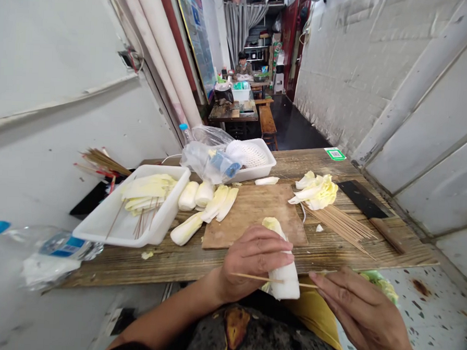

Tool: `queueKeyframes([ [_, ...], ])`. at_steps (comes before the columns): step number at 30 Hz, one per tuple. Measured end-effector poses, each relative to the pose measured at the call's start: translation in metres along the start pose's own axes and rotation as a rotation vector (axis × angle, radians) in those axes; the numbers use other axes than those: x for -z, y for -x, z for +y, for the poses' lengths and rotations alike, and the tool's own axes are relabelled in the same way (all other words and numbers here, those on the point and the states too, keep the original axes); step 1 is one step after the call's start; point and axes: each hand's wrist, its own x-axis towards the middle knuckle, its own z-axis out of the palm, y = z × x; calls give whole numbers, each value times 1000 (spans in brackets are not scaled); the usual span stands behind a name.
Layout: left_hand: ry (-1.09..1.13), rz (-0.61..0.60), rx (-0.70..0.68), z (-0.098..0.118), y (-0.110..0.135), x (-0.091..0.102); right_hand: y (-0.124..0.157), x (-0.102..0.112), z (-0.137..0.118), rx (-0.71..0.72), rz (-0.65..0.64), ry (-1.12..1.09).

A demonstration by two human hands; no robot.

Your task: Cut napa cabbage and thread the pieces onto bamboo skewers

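Observation:
My left hand [257, 254] is closed around a white cabbage leaf [286, 282] with a pale yellow tip, held over my lap at the table's front edge. A thin wooden skewer [256, 277] runs crosswise at the leaf's thick lower end and sticks out on both sides. At the skewer's right end, the fingers of my right hand [356, 301] pinch it. Beyond my hands lies a wooden cutting board [255, 210]. A white tray [181, 193] to the left holds yellowish leaves with several skewers in them. Cut cabbage pieces [218, 204] lie between tray and board.
Right of the board are a bundle of skewers [340, 222], loose yellow leaves [317, 190] and a cleaver [365, 200]. Behind stands a second white tray [257, 168] with plastic wrapping. A plastic bottle [53, 241] is at the left edge. A person [244, 67] sits at a far table.

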Motion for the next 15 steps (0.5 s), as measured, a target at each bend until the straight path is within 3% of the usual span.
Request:
queueKeyframes([
  [3, -17, -33, 18, 0, 0, 1, 3, -3, 2, 1, -19, -16],
  [8, 116, -275, 89, -1, 1, 3, 16, -7, 6, 3, 4, -66],
  [15, 284, -396, 228, 2, -4, -10, 18, -7, -6, -104, -77, -193],
])
